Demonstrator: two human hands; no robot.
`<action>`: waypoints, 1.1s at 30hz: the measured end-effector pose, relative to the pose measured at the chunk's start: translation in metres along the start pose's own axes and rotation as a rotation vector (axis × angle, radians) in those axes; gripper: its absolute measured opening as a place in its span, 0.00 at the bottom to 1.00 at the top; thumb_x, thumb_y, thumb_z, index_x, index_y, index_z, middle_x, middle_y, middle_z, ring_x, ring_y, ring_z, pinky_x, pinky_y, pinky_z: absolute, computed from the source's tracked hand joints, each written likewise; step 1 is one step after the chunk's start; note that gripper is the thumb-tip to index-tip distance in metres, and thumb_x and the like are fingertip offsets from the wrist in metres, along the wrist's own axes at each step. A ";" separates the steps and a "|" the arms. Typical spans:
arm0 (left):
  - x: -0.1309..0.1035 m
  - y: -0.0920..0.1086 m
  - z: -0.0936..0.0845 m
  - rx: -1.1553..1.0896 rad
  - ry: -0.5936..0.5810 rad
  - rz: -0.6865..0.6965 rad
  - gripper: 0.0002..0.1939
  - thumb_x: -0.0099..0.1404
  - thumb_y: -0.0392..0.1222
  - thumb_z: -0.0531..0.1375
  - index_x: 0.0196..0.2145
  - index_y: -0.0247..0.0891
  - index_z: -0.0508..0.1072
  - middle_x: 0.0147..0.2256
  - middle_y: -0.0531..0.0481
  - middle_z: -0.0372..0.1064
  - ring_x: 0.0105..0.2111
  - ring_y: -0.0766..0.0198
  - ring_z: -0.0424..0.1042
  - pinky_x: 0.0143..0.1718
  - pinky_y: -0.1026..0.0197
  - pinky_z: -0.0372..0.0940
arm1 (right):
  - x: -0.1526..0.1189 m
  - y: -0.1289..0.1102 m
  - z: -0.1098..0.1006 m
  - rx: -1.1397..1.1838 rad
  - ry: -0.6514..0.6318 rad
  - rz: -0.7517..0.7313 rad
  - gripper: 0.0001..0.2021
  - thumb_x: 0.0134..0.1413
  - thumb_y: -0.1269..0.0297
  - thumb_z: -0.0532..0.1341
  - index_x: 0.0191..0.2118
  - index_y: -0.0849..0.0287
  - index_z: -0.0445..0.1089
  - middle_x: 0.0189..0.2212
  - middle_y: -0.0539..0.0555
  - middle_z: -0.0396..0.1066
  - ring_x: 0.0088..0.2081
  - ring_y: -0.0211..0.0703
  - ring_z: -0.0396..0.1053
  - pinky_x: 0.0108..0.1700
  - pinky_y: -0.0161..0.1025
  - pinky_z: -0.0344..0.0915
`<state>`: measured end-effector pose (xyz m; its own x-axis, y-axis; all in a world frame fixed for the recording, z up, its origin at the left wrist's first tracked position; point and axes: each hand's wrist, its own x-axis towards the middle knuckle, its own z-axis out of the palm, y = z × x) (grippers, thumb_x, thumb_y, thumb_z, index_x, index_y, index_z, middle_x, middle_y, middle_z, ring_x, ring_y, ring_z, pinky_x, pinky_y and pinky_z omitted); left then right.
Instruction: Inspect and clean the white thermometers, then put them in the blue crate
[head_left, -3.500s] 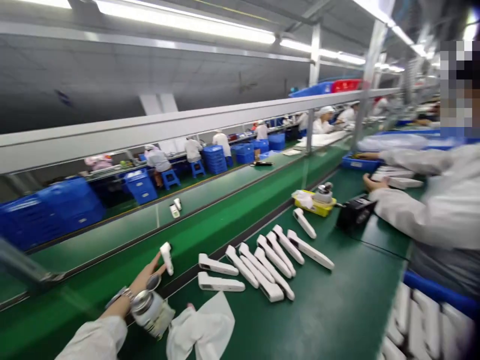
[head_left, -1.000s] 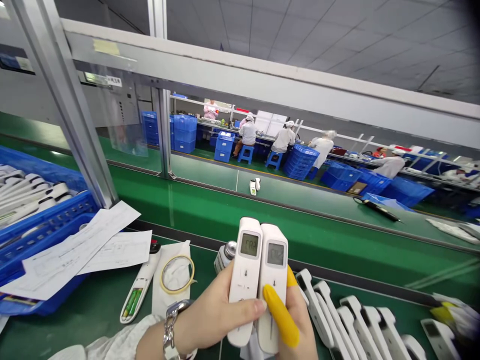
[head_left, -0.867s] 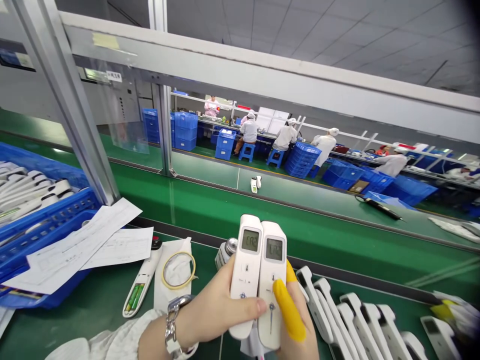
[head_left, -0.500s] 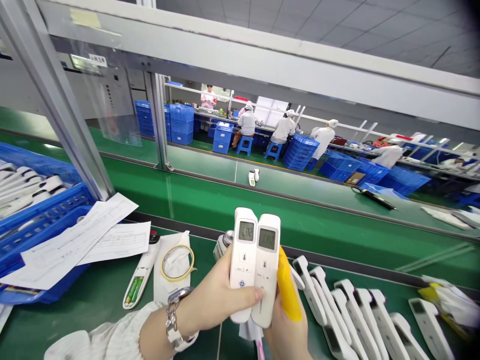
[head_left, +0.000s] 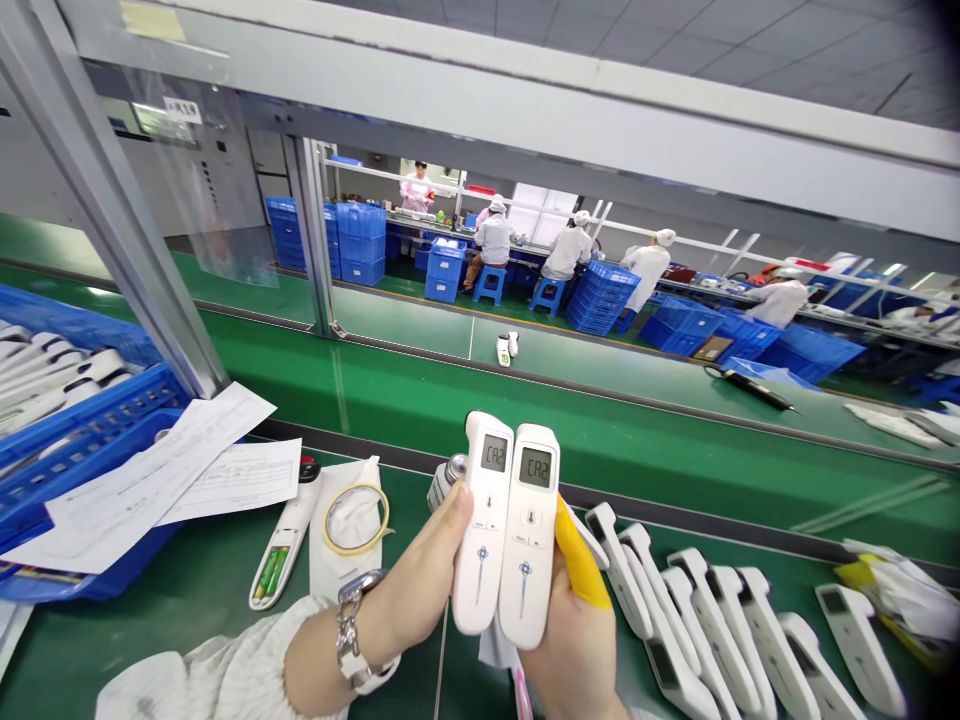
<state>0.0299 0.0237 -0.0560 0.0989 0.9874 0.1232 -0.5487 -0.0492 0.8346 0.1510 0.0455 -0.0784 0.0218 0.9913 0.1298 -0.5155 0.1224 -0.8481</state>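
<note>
Two white infrared thermometers stand side by side in my hands, their lit screens facing me. My left hand (head_left: pixel 420 590), with a silver watch at the wrist, is closed around the left thermometer (head_left: pixel 481 540), its thumb along the edge. In my right hand (head_left: pixel 577 640), a yellow cover on one digit, the right thermometer (head_left: pixel 527 550) is gripped from the side and behind. Both displays show similar characters. To the right lie several more white thermometers (head_left: pixel 705 620) in a slanting row. A silver-capped bottle (head_left: pixel 448 480) is partly hidden behind my left hand.
At left, papers (head_left: pixel 187 470) lie over a blue crate (head_left: pixel 142 410) of thermometers. Beside it are a thermometer with exposed batteries (head_left: pixel 285 540) and a tape roll (head_left: pixel 356 519). A metal post (head_left: pixel 135 200) rises at left. Co-workers (head_left: pixel 566 250) sit beyond the green conveyor (head_left: pixel 390 375).
My left thumb has moved off the right thermometer's front back to the left thermometer's edge. The two thermometers have tilted slightly, and their displays read more clearly.
</note>
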 end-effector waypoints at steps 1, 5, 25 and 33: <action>0.000 -0.001 0.000 0.005 0.007 -0.006 0.26 0.68 0.57 0.45 0.56 0.40 0.64 0.53 0.44 0.66 0.54 0.52 0.63 0.56 0.51 0.58 | -0.001 -0.001 0.004 0.004 -0.004 0.005 0.19 0.49 0.61 0.65 0.49 0.48 0.71 0.38 0.49 0.78 0.40 0.50 0.76 0.39 0.44 0.73; 0.002 -0.003 0.000 0.059 0.010 0.088 0.23 0.69 0.53 0.46 0.57 0.43 0.61 0.57 0.48 0.61 0.58 0.53 0.57 0.60 0.51 0.52 | -0.002 -0.007 0.016 0.093 -0.006 0.022 0.22 0.46 0.58 0.66 0.50 0.47 0.70 0.39 0.50 0.78 0.42 0.51 0.75 0.43 0.45 0.72; -0.005 0.005 -0.004 0.197 -0.139 0.060 0.31 0.68 0.47 0.51 0.64 0.49 0.43 0.65 0.55 0.43 0.64 0.57 0.44 0.63 0.58 0.48 | 0.001 -0.018 0.024 0.206 -0.104 0.038 0.25 0.51 0.63 0.65 0.55 0.40 0.62 0.43 0.48 0.75 0.43 0.44 0.74 0.50 0.47 0.68; -0.004 0.009 -0.002 0.083 -0.227 0.074 0.29 0.67 0.41 0.54 0.63 0.52 0.50 0.64 0.54 0.49 0.63 0.56 0.47 0.60 0.59 0.53 | 0.008 -0.020 0.018 0.159 -0.146 0.048 0.15 0.47 0.59 0.66 0.43 0.48 0.73 0.38 0.50 0.77 0.41 0.49 0.75 0.52 0.52 0.65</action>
<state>0.0233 0.0198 -0.0502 0.2504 0.9220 0.2955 -0.4922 -0.1416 0.8589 0.1460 0.0504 -0.0508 -0.1246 0.9768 0.1742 -0.6422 0.0545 -0.7646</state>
